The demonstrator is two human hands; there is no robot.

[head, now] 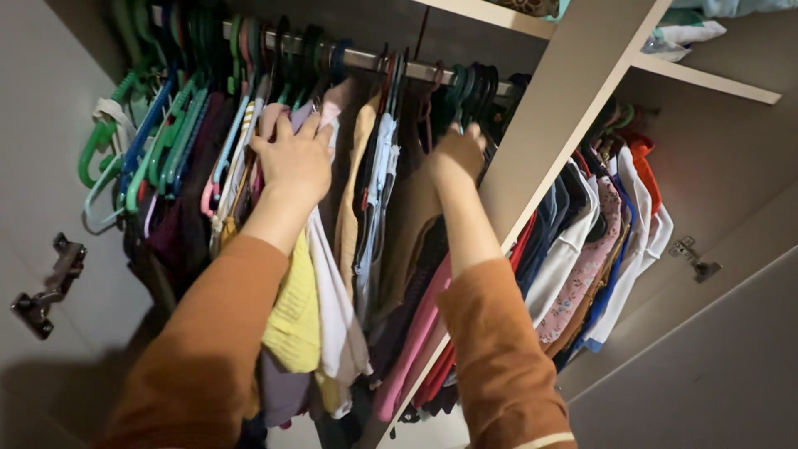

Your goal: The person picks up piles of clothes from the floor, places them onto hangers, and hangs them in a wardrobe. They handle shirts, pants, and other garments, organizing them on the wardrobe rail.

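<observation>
Orange-sleeved arms reach up into the wardrobe, the left hand [293,160] at upper centre-left with fingers closed over a pale garment [337,308] hanging from the metal rail [366,59], the right hand [456,152] at upper centre clutching dark hangers [474,87] beside the beige divider panel [549,125].

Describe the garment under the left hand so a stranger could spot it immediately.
Start at the metal rail in the wardrobe's left section. The left hand rests on hanging clothes there; just below its wrist hangs a yellow top, the only bright yellow piece among darker and pale neighbours.

Long rust-orange sleeves on both arms, a pale cream band near the right cuff.
</observation>
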